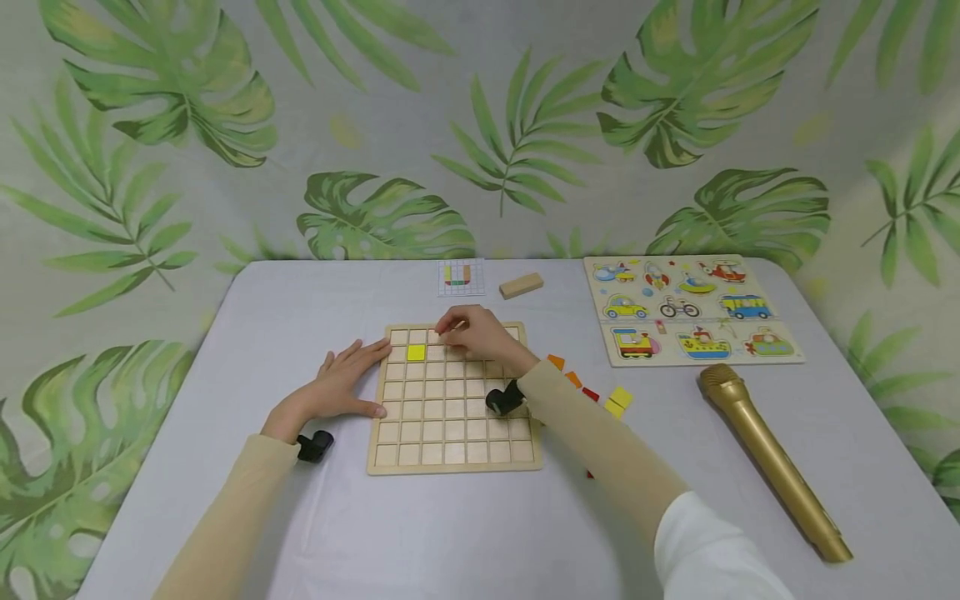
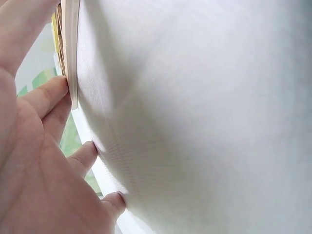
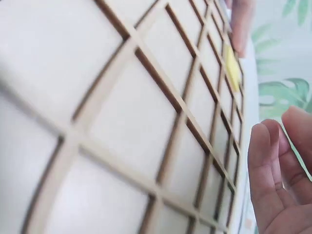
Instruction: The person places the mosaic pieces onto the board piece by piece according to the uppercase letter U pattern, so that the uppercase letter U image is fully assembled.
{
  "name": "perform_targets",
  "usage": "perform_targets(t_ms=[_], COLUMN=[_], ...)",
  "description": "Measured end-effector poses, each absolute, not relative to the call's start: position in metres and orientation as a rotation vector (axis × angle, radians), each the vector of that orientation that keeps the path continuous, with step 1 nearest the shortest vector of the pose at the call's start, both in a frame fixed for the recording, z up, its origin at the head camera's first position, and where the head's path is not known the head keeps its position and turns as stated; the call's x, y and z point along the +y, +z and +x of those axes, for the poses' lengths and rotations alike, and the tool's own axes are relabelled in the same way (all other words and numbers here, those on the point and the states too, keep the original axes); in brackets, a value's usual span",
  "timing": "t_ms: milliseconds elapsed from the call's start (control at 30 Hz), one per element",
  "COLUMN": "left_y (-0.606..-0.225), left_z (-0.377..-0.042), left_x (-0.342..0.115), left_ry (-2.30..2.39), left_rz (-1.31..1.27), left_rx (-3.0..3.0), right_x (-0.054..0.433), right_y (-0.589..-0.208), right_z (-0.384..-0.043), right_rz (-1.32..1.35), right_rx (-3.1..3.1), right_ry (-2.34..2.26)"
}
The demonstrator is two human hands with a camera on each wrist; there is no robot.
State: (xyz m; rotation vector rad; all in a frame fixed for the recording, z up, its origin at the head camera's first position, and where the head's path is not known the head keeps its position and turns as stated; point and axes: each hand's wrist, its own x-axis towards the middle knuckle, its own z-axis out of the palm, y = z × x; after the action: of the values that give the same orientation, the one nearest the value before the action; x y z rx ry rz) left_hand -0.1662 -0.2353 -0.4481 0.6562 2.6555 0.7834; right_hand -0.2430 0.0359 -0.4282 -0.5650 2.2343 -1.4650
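Note:
A wooden grid board [image 1: 452, 472] lies on the table, with one yellow square tile [image 1: 416, 352] in a cell near its upper left. My left hand [image 1: 337, 385] spreads its fingers along the board's left edge. In the left wrist view, fingers [image 2: 51, 95] touch the side of the board [image 2: 71, 53]. Over the upper middle of the board hovers my right hand [image 1: 480, 335], right of the yellow tile, its fingers loosely bent. The right wrist view shows thumb and fingers [image 3: 263, 151] with no piece visible between them; the yellow tile [image 3: 231, 68] sits beyond.
Orange pieces [image 1: 573, 379], a red piece [image 1: 591, 394] and yellow tiles [image 1: 618, 402] lie right of the board, partly behind my right forearm. Behind the board are a printed pattern card [image 1: 461, 277] and a wooden block [image 1: 521, 286]. A vehicle puzzle [image 1: 705, 327] and gold microphone [image 1: 776, 462] lie at right.

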Motion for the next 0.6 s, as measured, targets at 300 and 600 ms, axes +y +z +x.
perform_targets(t_ms=[300, 600], left_y=[-0.448, -0.448], left_z=[-0.166, -0.166], left_x=[-0.235, -0.234], left_ry=[0.774, 0.777], left_rz=[0.668, 0.67], left_rx=[2.666, 2.671], right_x=[0.104, 0.18], right_y=[-0.415, -0.415], right_z=[-0.248, -0.237], right_rz=[-0.601, -0.518], right_rx=[2.075, 2.142], right_ry=[-1.604, -1.589])
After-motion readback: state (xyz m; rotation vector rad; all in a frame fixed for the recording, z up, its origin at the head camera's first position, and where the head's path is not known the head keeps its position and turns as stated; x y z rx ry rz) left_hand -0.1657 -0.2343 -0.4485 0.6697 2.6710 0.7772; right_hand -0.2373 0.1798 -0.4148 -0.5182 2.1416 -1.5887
